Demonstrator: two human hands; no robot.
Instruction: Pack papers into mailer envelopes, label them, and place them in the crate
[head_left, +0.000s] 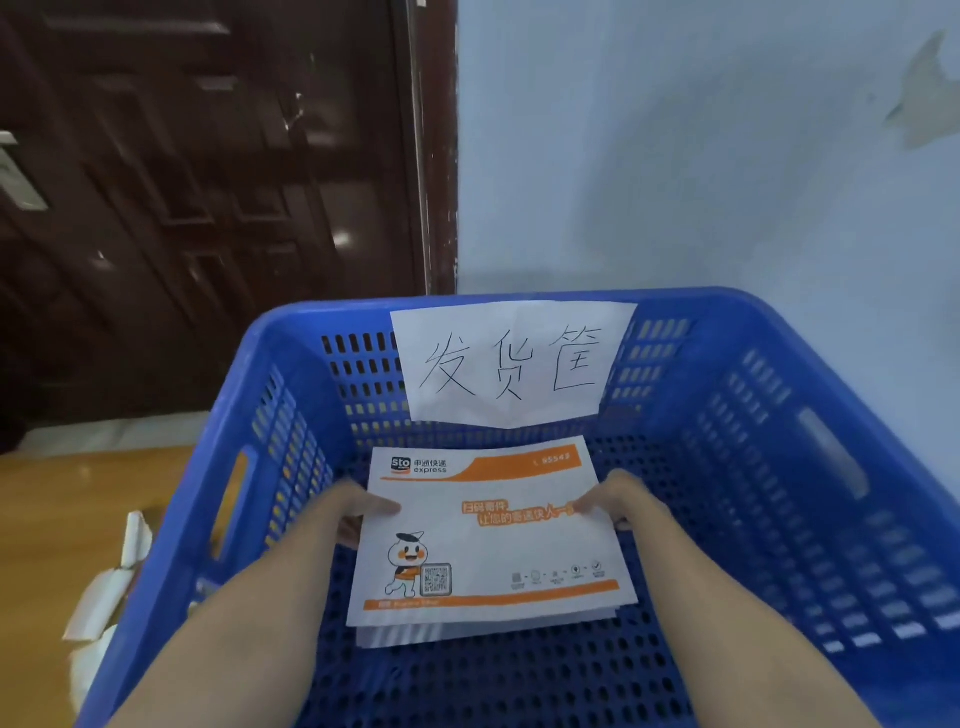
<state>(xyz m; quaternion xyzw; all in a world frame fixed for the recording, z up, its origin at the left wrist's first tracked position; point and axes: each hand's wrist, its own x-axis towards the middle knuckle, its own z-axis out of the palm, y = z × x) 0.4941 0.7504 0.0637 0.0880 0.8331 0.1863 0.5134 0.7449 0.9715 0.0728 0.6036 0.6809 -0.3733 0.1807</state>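
A white and orange mailer envelope (488, 540) lies flat inside the blue plastic crate (810, 467), on top of other envelopes whose edges peek out below it. My left hand (358, 506) pinches the envelope's left edge, thumb on top. At the right edge my right hand (618, 501) pinches it the same way. Both forearms reach down into the crate.
A white paper sign (511, 364) with handwritten characters hangs on the crate's far wall. Behind stand a dark wooden door (208, 182) and a pale blue wall (701, 145). White paper scraps (109, 592) lie on the wooden floor left of the crate.
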